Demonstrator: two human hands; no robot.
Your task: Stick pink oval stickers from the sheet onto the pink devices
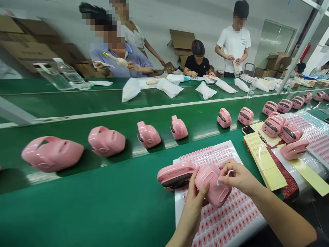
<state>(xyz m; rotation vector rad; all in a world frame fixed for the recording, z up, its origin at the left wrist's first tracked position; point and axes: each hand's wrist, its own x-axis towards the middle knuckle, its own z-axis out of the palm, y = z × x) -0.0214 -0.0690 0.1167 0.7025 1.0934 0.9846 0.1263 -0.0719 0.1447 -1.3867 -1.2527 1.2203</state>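
Low at the centre right, my left hand holds a pink plastic housing with its fingers wrapped round the left side. My right hand is at the housing's upper right, thumb and forefinger pinched on a small whitish piece, too small to make out. Another pink housing with a dark front panel lies just left of my left hand. Beneath both housings is a white sheet with rows of small pink oval stickers.
A row of pink housings stands along the green belt. To the right are yellow sheets, a phone, more housings and sticker sheets. Across the belt, several people work beside white pouches and bottles.
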